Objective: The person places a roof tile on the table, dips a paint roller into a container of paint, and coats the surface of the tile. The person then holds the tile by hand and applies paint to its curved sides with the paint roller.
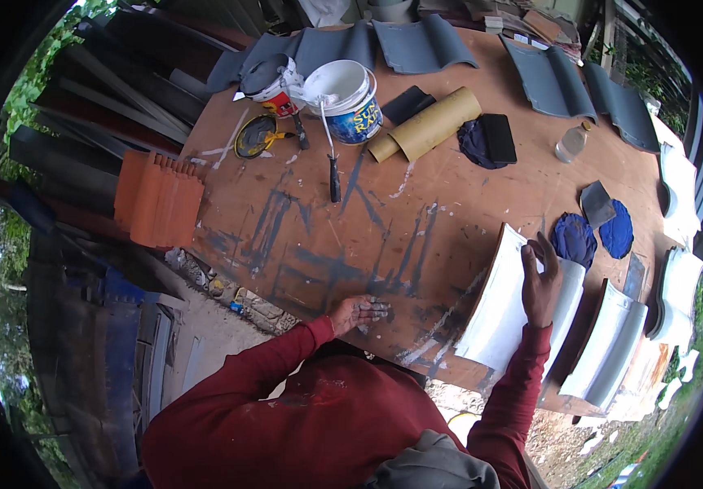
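Observation:
Under my right hand (541,281) lies a wavy roof tile (488,306) with a white-coated surface, near the table's front right edge. The fingers of that hand are bent and apart, with nothing visible in them; whether they touch the tile I cannot tell. My left hand (357,313) is at the table's front edge, paint-smudged, its fingers stretched out and holding nothing. A second whitish tile (608,346) lies to the right. Farther back stands a white paint bucket (353,106), with a paint roller (332,159) leaning from it, its dark handle on the table.
The brown table (319,236) bears dark paint streaks. An orange tile (160,200) overhangs its left edge. Grey tiles (425,45) line the back. A paint can (274,85), yellow lid (256,137), cardboard tube (433,122), glass jar (571,143) and blue cloths (574,239) lie about.

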Action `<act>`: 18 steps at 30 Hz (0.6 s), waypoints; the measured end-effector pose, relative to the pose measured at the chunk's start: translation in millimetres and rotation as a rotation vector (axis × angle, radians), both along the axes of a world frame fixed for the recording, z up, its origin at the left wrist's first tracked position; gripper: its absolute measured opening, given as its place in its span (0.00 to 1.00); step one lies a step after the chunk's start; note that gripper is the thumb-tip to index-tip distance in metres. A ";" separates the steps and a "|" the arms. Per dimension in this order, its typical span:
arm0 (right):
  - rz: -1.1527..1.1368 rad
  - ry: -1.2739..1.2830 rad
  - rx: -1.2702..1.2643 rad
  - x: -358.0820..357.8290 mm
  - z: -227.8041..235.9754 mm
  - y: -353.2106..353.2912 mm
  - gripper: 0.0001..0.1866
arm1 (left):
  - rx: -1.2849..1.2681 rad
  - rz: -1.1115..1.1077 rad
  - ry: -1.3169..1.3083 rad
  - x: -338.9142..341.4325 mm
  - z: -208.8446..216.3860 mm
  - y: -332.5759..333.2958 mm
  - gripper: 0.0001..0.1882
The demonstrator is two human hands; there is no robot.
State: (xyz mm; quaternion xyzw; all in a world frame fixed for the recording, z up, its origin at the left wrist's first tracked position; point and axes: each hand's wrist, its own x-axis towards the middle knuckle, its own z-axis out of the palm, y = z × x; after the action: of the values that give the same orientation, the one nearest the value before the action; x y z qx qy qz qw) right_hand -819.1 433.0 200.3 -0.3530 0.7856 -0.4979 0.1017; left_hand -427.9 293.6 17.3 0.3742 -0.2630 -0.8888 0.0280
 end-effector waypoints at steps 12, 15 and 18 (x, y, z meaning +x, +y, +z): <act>0.859 -0.710 0.186 269.9 -107.3 -69.6 0.26 | -0.294 0.534 -0.299 229.2 78.7 -88.9 0.24; 0.922 -0.647 0.258 283.3 -128.1 -92.3 0.25 | -0.389 0.574 -0.195 266.0 138.2 -125.3 0.26; 0.876 -0.482 0.243 315.1 -134.5 -141.6 0.24 | -0.696 0.555 -0.102 321.3 170.8 -193.4 0.27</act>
State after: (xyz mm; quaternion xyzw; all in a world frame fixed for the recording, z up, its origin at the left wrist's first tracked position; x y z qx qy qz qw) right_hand -504.0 291.4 65.8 -0.5100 0.5704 -0.3808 0.5191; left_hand -106.6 100.2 188.1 0.4422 -0.4372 -0.6866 0.3766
